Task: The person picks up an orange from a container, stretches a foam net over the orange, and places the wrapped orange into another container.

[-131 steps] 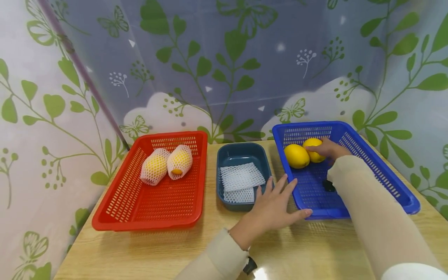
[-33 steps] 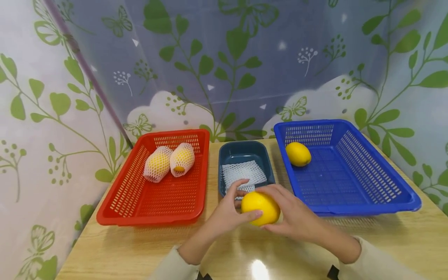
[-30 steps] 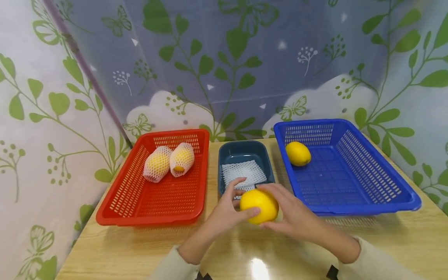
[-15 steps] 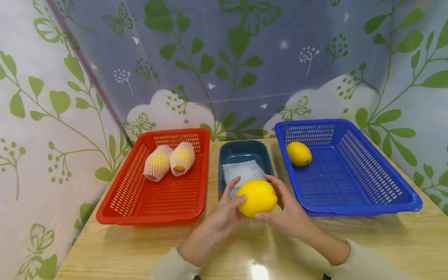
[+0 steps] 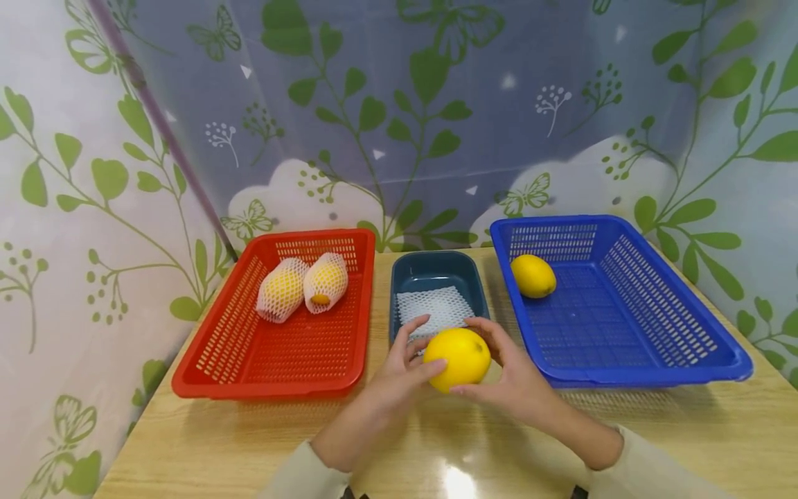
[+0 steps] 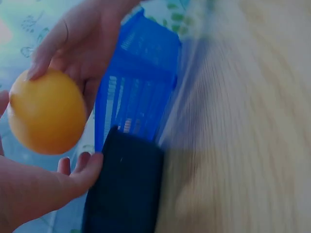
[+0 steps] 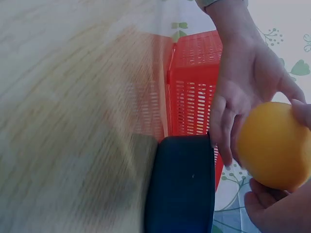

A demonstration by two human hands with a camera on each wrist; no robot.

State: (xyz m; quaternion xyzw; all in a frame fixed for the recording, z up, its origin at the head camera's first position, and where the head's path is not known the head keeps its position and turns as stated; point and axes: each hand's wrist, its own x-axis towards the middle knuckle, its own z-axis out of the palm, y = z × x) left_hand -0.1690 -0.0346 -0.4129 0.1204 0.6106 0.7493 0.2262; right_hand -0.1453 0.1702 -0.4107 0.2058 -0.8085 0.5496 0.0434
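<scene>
Both hands hold one smooth yellow lemon above the table, just in front of the dark green tray. My left hand is at its left side, thumb across the near face. From the right, my right hand grips it, thumb low and fingers over the far side. The lemon's stem end faces up and right in the head view. In the left wrist view the lemon hangs clear of the tray. White foam net sleeves lie in the tray, partly hidden by the hands.
At left, a red basket contains two yellow fruits in foam nets. A blue basket on the right contains another bare lemon. All stand on a wooden table before a patterned cloth backdrop.
The right hand has taken a lemon out of the blue basket and brought it to the middle, where the left hand joined it. Over the last second the lemon has turned between the hands.
</scene>
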